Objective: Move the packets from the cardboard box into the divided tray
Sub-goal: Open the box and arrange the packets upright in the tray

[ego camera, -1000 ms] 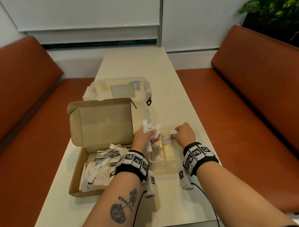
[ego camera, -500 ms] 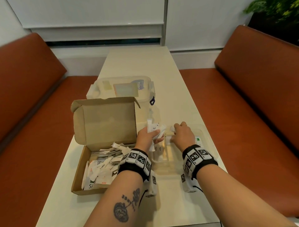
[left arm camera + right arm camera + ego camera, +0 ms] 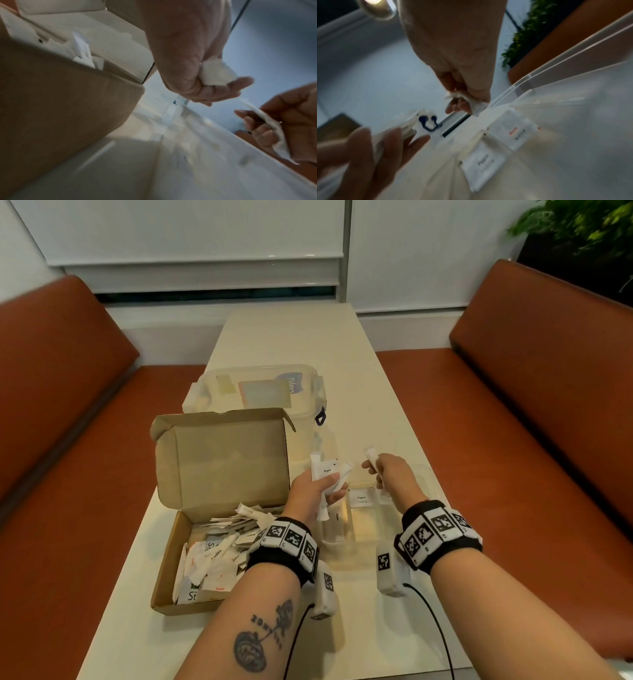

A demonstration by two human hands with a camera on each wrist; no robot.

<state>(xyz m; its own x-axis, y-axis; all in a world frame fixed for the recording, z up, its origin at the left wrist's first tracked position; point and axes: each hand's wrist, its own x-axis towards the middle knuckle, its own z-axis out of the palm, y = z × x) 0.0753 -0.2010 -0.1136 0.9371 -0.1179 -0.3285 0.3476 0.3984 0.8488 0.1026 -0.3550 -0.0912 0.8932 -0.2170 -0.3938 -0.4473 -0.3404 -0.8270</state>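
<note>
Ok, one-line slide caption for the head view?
Left hand holds several packets, right hand pinches one above the clear tray; open cardboard box alongside.

The cream table (image 3: 346,378) carries a cardboard box (image 3: 219,470), a clear divided tray (image 3: 424,477) and seemingly a lidded plastic tub (image 3: 253,392).

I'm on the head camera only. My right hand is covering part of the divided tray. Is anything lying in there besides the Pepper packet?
Observer: Yes. The right wrist view shows a red-lettered packet lying flat right beside the Pepper packet in the tray.
Operator: How is the right hand holding its packet?
Observer: In the left wrist view, the right hand pinches a long packet between thumb and fingers, with its lower end sticking out below the palm.
</note>
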